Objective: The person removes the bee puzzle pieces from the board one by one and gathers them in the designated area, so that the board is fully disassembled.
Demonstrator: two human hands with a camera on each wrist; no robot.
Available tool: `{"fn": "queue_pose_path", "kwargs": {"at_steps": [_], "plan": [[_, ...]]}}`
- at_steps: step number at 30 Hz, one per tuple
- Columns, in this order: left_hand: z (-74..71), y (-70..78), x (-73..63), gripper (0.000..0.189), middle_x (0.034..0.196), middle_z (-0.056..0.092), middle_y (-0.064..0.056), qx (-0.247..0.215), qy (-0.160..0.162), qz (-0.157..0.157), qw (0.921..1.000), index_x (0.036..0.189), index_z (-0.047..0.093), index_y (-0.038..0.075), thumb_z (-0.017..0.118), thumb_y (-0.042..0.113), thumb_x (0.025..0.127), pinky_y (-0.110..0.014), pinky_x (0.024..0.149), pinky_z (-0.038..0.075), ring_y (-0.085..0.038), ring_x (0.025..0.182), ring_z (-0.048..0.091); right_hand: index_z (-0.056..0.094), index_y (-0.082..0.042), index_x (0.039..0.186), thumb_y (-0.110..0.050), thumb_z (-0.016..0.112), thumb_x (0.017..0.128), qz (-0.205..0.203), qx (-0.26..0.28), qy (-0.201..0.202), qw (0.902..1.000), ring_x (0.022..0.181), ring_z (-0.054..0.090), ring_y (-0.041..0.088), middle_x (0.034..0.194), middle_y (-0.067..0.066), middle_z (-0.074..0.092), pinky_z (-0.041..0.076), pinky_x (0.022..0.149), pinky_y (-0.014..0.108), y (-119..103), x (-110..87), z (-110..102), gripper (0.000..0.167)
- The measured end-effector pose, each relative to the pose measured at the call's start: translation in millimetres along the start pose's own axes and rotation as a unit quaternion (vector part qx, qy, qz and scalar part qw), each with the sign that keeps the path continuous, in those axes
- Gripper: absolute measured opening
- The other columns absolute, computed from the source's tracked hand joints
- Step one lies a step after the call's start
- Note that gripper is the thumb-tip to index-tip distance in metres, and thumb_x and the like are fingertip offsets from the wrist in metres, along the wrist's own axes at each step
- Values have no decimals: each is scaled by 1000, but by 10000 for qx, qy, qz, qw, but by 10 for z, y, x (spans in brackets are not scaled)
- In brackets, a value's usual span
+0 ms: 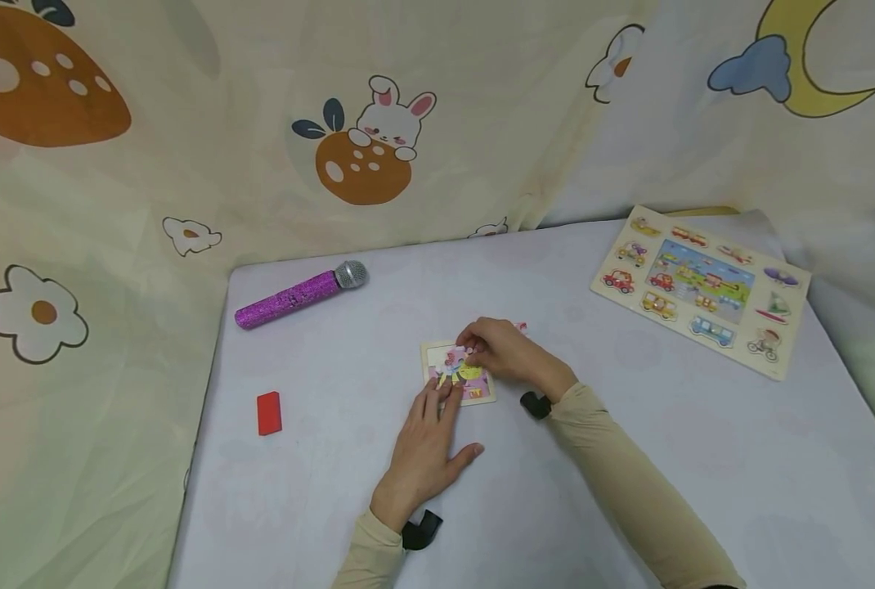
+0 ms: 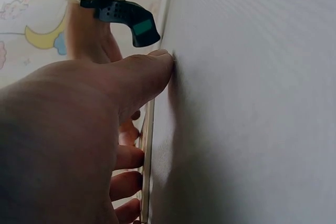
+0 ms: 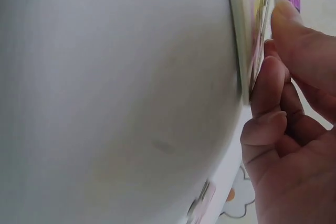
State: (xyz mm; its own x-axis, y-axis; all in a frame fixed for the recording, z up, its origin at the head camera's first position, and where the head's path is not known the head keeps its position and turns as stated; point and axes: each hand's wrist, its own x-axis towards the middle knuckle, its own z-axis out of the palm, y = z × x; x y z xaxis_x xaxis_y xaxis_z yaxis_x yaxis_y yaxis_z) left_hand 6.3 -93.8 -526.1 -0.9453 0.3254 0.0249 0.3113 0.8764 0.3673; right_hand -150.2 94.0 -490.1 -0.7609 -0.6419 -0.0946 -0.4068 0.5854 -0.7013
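Note:
A small square jigsaw puzzle with a pale wooden frame and a pink and yellow picture lies on the white table in the head view. My left hand rests its straight fingers on the near left part of it, thumb spread out to the side. From the right, my right hand reaches over the far edge, thumb and fingers bent to pinch a puzzle piece that they mostly hide. In the right wrist view the thumb is right at the puzzle's face. Another pink piece lies just beyond my right hand.
A glittery purple microphone lies at the back left, with a red block nearer the left edge. At the back right is a larger wooden vehicle puzzle board. A printed curtain hangs behind the table.

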Motion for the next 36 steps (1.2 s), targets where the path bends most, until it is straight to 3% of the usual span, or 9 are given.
{"fn": "queue_pose_path", "kwargs": {"at_steps": [8, 16, 25, 36], "plan": [[0, 4, 5, 94, 159, 44, -14, -10, -95, -82, 9999, 162, 40, 8, 79, 55, 91, -47, 125, 37, -35, 157, 30, 69, -8, 123, -9, 76, 98, 241, 300, 549, 9977, 95, 64, 19, 104, 5, 71, 55, 87, 38, 272, -189, -242, 26], [13, 12, 12, 94, 162, 41, -14, -100, -215, -162, 9996, 164, 37, 9, 78, 55, 93, -45, 128, 33, -33, 159, 26, 71, -10, 126, -9, 74, 100, 710, 275, 1036, 9917, 95, 66, 23, 106, 9, 72, 54, 84, 35, 657, -468, -579, 26], [23, 18, 19, 96, 160, 43, -15, -22, -151, -169, 9997, 164, 37, 7, 78, 56, 92, -45, 127, 35, -34, 158, 27, 68, -8, 130, -10, 69, 103, 1161, 291, 972, 9880, 102, 64, 27, 112, 14, 70, 52, 90, 39, 899, -623, -749, 27], [36, 64, 32, 99, 159, 44, -15, 23, 1, -165, 9999, 166, 33, 9, 78, 58, 92, -45, 127, 33, -37, 158, 28, 70, -7, 125, -13, 72, 102, 1203, 263, 921, 9881, 96, 60, 25, 107, 13, 69, 49, 84, 32, 928, -647, -736, 24]]}}
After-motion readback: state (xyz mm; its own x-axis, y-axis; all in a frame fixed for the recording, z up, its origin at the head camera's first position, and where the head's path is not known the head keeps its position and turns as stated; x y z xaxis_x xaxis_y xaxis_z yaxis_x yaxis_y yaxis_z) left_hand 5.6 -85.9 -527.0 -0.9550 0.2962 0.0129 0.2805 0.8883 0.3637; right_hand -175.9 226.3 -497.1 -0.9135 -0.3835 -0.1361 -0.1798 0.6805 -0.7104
